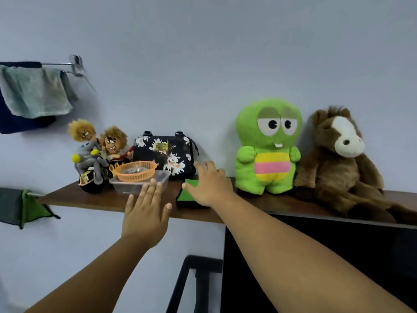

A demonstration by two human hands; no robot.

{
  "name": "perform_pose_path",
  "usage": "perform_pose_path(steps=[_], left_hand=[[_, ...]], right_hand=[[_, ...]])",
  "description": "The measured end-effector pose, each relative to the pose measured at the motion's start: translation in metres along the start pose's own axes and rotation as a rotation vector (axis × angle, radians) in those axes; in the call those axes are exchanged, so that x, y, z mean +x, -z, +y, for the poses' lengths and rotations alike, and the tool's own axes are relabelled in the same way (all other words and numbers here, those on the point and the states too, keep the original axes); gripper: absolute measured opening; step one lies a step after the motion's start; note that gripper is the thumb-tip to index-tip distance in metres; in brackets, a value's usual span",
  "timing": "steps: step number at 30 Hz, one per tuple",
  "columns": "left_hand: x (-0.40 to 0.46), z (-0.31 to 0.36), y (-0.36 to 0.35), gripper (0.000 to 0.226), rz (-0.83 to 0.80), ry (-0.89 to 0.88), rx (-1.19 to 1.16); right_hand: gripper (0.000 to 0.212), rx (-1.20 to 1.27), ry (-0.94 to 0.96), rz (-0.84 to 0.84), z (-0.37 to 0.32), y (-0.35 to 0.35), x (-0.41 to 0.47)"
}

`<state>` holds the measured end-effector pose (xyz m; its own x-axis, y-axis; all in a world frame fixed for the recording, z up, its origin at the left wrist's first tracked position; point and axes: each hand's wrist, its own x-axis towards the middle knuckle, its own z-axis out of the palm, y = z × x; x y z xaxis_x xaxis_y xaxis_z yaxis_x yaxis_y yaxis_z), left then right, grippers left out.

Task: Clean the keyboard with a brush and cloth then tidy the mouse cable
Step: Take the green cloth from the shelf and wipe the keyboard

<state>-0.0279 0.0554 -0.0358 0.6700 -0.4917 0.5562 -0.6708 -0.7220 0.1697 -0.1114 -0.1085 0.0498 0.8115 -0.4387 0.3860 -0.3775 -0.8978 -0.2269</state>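
Observation:
A green and black folded cloth [187,195] lies on the brown wooden shelf [90,198]. My right hand [211,184] reaches over it with fingers spread, resting on or just above the cloth; I cannot tell whether it touches. My left hand [146,213] is raised in front of the shelf edge, fingers straight, holding nothing, its fingertips near a clear plastic container [135,185]. No keyboard, brush or mouse is in view.
On the shelf stand an orange basket [133,171] in the clear container, two doll figures [97,154], a floral black bag [164,154], a green plush [268,147] and a brown horse plush [338,159]. Towels [33,93] hang on a wall rail at left. A green cloth [29,206] hangs lower left.

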Motion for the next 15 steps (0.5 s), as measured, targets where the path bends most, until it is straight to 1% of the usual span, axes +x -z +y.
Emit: perform_pose_path(steps=[6, 9, 12, 15], left_hand=[[0.002, -0.019, -0.017, 0.084, -0.101, 0.016, -0.038], [0.004, -0.025, -0.022, 0.087, -0.127, 0.007, -0.033], [0.006, -0.027, -0.023, 0.085, -0.137, -0.014, -0.017], [0.006, -0.028, -0.023, 0.084, -0.127, -0.024, -0.006]], right_hand=[[0.089, -0.065, -0.154, -0.345, -0.008, -0.036, 0.029], [0.091, -0.116, -0.204, -0.454, -0.018, -0.049, 0.038], [0.085, -0.159, -0.218, -0.475, -0.024, -0.055, 0.043], [0.068, -0.147, -0.205, -0.398, -0.026, -0.06, 0.045]])
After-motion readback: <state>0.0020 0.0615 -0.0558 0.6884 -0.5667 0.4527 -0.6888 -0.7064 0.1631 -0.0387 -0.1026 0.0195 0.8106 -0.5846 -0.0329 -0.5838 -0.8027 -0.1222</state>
